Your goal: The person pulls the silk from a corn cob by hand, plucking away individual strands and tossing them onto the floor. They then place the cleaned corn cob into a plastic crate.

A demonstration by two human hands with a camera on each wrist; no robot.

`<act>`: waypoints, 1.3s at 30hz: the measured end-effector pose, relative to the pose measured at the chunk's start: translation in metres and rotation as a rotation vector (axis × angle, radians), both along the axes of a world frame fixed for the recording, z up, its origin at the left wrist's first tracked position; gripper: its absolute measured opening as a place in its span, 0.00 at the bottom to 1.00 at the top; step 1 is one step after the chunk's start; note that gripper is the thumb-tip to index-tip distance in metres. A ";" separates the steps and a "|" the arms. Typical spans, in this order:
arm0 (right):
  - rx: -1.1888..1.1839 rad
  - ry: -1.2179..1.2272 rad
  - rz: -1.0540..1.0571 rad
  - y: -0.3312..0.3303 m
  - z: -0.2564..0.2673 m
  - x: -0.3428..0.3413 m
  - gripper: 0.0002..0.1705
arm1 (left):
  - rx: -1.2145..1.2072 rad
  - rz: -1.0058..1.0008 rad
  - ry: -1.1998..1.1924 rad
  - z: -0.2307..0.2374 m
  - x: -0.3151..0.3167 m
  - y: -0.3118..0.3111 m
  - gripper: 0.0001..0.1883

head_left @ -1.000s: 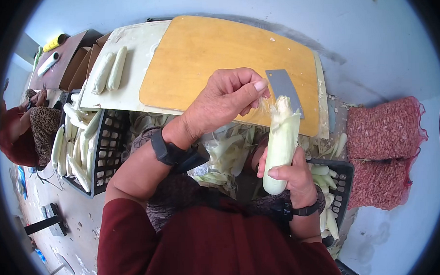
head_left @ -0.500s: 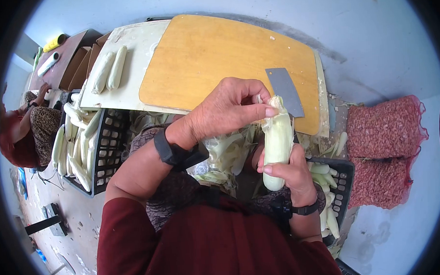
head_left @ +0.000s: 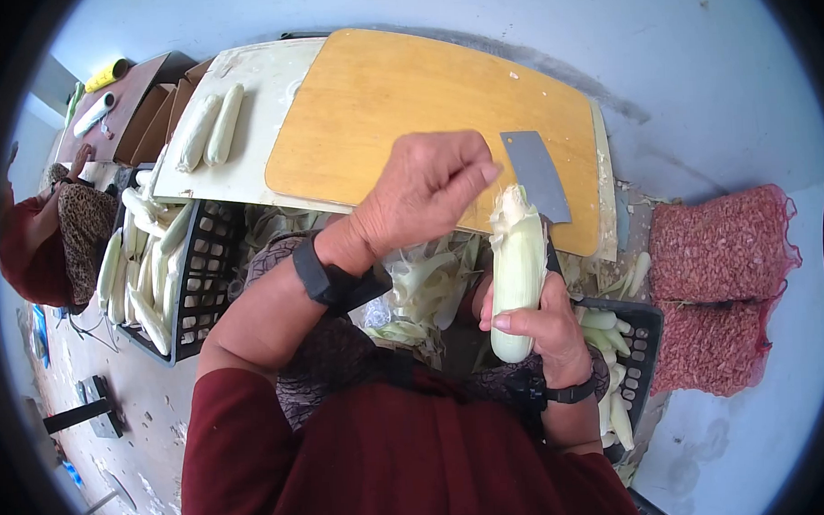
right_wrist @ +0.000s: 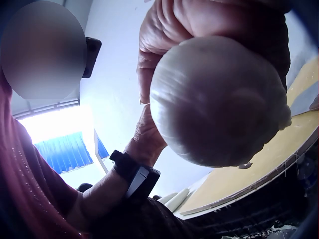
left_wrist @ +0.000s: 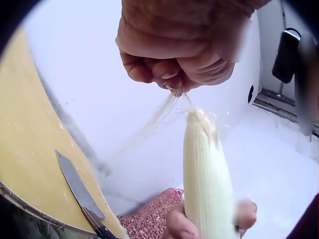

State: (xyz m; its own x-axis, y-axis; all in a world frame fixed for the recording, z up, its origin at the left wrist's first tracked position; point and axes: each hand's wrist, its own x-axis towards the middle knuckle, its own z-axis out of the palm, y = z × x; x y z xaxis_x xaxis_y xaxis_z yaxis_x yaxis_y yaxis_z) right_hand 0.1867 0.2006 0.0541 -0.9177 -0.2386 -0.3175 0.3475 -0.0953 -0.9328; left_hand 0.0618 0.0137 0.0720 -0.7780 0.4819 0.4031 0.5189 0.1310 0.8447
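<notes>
My right hand (head_left: 553, 332) grips an ear of corn (head_left: 518, 276) in pale green husk, tip pointing up and away from me. Its rounded, pale base (right_wrist: 214, 104) fills much of the right wrist view. Off the tip, up and to the left, my left hand (head_left: 428, 189) has its fingers curled. In the left wrist view these fingers pinch a wisp of corn silk (left_wrist: 168, 108), which trails down just above the tip. More loose silk sticks out around the husk's top. A cleaver (head_left: 534, 173) lies flat on the yellow board (head_left: 407, 112), behind the ear.
Two husked-down ears (head_left: 224, 125) lie on the white tabletop (head_left: 274, 72). Black crates of corn stand at left (head_left: 204, 287) and right (head_left: 646, 340). Loose husks (head_left: 422, 289) lie below the table edge. Red mesh sacks (head_left: 720, 247) are stacked at right. Another person (head_left: 44, 243) sits at far left.
My left hand went to the ear's tip half a second ago, then drew away up and left with silk in its fingers. My right hand keeps its hold on the ear.
</notes>
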 end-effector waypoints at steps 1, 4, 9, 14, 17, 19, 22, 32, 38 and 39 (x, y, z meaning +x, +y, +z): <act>-0.017 -0.008 0.005 -0.001 0.000 0.001 0.16 | 0.000 0.001 -0.001 0.000 -0.003 -0.001 0.11; -0.085 -0.022 -0.002 -0.003 -0.002 0.001 0.19 | 0.172 0.117 -0.153 0.001 -0.015 -0.008 0.09; -0.218 -0.054 -0.080 -0.002 -0.001 0.002 0.23 | 0.110 -0.116 -0.329 0.006 -0.015 -0.014 0.06; -0.225 -0.001 -0.105 0.001 0.001 0.001 0.17 | 0.003 -0.377 -0.485 0.005 -0.006 -0.010 0.06; -0.165 0.003 -0.115 0.000 -0.002 0.001 0.25 | 0.214 -0.356 -0.545 0.008 -0.003 -0.007 0.07; -0.151 0.004 -0.112 -0.001 -0.001 0.001 0.25 | 0.222 -0.349 -0.550 0.013 -0.003 -0.008 0.07; -0.142 0.012 -0.104 -0.001 -0.001 0.001 0.25 | 0.253 -0.379 -0.580 0.013 -0.001 -0.006 0.07; -0.134 0.037 -0.111 -0.002 -0.001 0.001 0.24 | 0.344 -0.515 -0.551 0.013 0.011 0.001 0.06; -0.136 0.044 -0.075 0.000 -0.001 0.002 0.15 | 0.275 -0.503 -0.516 0.009 0.011 0.001 0.05; -0.136 0.046 -0.076 0.000 -0.001 0.002 0.15 | 0.273 -0.504 -0.515 0.009 0.010 0.000 0.05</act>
State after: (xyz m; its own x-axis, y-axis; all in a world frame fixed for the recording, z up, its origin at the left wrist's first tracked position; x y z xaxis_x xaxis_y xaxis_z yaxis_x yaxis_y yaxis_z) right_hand 0.1885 0.2009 0.0534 -0.9476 -0.2057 -0.2443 0.2918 -0.2466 -0.9241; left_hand 0.0718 0.0138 0.0811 -0.6125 0.7633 0.2055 -0.0069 -0.2652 0.9642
